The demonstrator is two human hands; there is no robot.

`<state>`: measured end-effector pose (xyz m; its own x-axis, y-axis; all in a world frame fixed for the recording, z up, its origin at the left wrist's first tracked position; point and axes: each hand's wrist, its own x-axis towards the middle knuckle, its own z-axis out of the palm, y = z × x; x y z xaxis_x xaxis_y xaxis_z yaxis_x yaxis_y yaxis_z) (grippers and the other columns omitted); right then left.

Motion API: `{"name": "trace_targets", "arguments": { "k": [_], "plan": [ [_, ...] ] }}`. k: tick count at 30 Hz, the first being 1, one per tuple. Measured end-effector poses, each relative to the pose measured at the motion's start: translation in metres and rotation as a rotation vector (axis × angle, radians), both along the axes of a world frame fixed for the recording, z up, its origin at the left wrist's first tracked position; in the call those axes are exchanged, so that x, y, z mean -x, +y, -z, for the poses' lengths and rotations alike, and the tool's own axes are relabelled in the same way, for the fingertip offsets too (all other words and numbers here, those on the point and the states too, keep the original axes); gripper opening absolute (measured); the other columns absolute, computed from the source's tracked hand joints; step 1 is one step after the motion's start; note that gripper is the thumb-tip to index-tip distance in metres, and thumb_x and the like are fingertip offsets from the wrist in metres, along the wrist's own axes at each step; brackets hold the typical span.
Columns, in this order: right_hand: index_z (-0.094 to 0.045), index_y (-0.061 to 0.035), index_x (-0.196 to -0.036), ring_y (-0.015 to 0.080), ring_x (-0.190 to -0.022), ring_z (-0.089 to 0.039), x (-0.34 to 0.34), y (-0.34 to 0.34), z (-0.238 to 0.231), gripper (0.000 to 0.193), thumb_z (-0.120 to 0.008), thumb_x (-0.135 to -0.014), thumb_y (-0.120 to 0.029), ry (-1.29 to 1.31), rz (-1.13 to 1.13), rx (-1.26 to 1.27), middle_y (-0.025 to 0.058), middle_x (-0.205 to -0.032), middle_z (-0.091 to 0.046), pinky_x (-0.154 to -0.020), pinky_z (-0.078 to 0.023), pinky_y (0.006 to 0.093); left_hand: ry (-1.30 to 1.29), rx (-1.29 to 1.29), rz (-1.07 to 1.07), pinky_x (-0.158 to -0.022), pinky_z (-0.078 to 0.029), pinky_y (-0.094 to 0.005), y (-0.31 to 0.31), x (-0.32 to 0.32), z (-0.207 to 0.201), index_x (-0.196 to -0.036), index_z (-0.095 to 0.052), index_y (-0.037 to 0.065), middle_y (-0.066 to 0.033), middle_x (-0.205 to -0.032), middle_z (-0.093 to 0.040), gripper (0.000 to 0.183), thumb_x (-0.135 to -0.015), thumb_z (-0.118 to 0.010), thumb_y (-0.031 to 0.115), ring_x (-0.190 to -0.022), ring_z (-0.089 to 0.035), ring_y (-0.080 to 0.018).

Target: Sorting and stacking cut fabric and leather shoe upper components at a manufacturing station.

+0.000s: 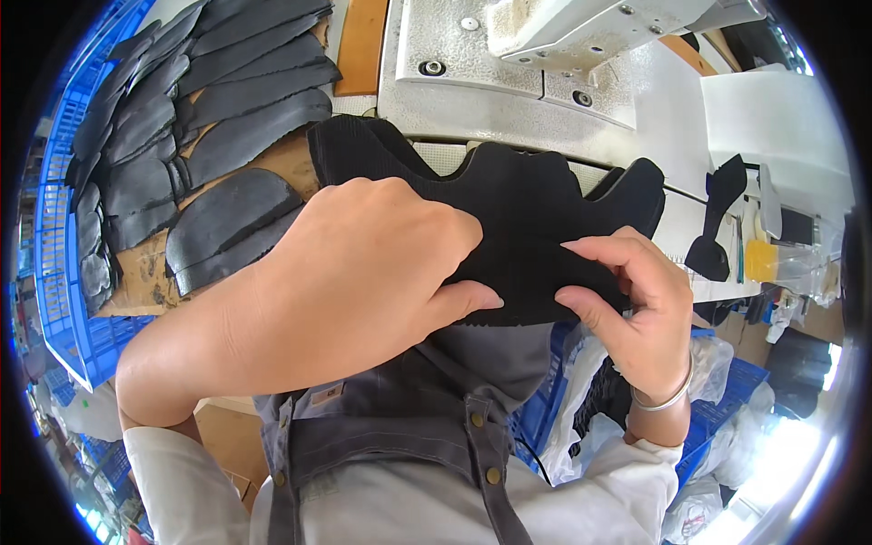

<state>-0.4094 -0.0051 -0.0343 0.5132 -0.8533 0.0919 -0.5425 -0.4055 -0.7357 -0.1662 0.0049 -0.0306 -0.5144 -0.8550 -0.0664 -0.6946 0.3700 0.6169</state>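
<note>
A black piece of ribbed fabric [522, 213] with a wavy, scalloped far edge spreads out in front of me, at the edge of a white sewing machine bed. My left hand [381, 250] lies over its left part, fingers curled and thumb along the near side, closed on the fabric. At the right, my right hand [640, 295] grips the fabric's near right part, thumb and forefinger bent over it. The left hand's fingertips are hidden behind the hand. More layers of black material show behind the piece at both ends.
The white sewing machine [590, 41] stands at the back. Overlapping black cut pieces [236, 118] cover a brown board at the left, beside a blue crate [54, 245]. A narrow-waisted black piece [718, 218] and a yellow item [760, 261] lie at the right.
</note>
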Motion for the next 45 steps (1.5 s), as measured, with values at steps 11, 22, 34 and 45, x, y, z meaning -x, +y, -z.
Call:
{"name": "trace_targets", "arguments": {
  "k": [11,22,34,45],
  "plan": [
    [-0.065,-0.0023,-0.098,0.0221,-0.067,-0.058,-0.004,0.002,-0.004,0.034,-0.078,-0.067,0.001,0.054,-0.016,0.057,0.0088,-0.078,-0.059,-0.06,-0.045,0.0278,-0.064,0.027,-0.001,-0.049,-0.039,-0.0404,0.002,0.001,0.0,-0.065,-0.051,0.001,-0.0167,-0.054,-0.049,0.042,-0.079,-0.073,0.033,-0.057,-0.052,-0.0388],
    [-0.055,-0.0057,-0.114,0.0276,-0.076,-0.056,-0.026,-0.001,-0.015,0.066,-0.086,-0.056,-0.014,0.253,0.0,0.015,0.0117,-0.09,-0.058,-0.07,-0.047,0.0333,0.051,-0.011,-0.011,-0.051,-0.04,-0.0378,-0.003,-0.02,-0.001,-0.069,-0.056,0.002,-0.0109,-0.055,-0.055,0.03,-0.081,-0.071,0.025,-0.056,-0.057,-0.0316],
    [-0.053,-0.0054,-0.115,0.0315,-0.082,-0.062,-0.028,0.0,-0.016,0.065,-0.086,-0.06,-0.016,0.304,-0.008,0.031,0.0142,-0.102,-0.062,-0.074,-0.051,0.0361,0.066,-0.058,0.022,-0.055,-0.043,-0.0393,-0.004,-0.024,-0.001,-0.07,-0.056,0.001,-0.0114,-0.061,-0.059,0.027,-0.082,-0.069,0.022,-0.062,-0.06,-0.0314],
    [-0.053,-0.0039,-0.115,0.0344,-0.087,-0.062,-0.022,-0.001,-0.014,0.062,-0.084,-0.063,-0.017,0.279,-0.043,0.063,0.0166,-0.102,-0.062,-0.075,-0.051,0.0373,-0.5,0.213,-0.252,-0.072,-0.048,-0.0363,0.025,0.0,-0.023,-0.098,-0.059,0.002,-0.0098,-0.111,-0.059,0.049,-0.066,-0.073,0.037,-0.102,-0.058,-0.0256]
  ]
}}
